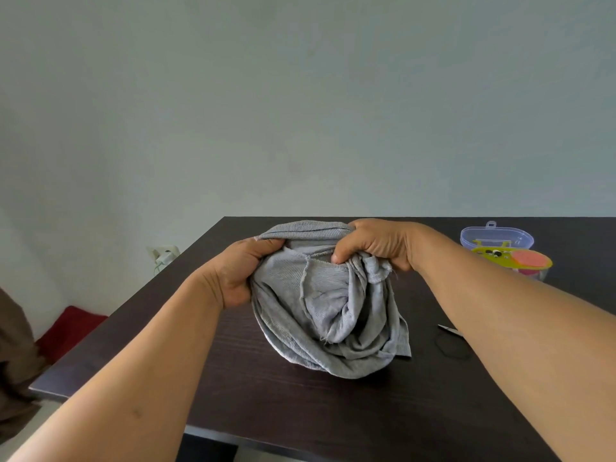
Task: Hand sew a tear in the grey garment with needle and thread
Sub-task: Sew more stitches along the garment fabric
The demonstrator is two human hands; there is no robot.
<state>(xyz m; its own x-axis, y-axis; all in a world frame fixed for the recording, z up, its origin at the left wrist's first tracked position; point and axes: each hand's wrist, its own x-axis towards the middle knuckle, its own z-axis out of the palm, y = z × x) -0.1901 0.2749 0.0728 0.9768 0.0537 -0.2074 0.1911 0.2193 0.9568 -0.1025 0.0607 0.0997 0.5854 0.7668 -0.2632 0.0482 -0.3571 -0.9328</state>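
Head view: both bare forearms reach in from the lower corners of the frame and meet at the middle, where the grey garment [328, 308] is bunched up. Its lower folds rest on the dark bench [333, 411]. The left hand [238, 273] grips the left side of the bundle, thumb on top near its upper edge, fingers curled round the cloth and mostly hidden under it. The right hand [375, 243] grips the upper right of the bundle, knuckles up, thumb pressed onto the fabric at the front, fingers clamped over gathered folds. A seam with a frayed edge runs down the middle of the cloth between the hands. At the right of the frame, a clear plastic box [496, 236] stands on the bench with a yellow tray [500, 258] in front of it. Scissors [450, 341] lie just beside the right forearm.
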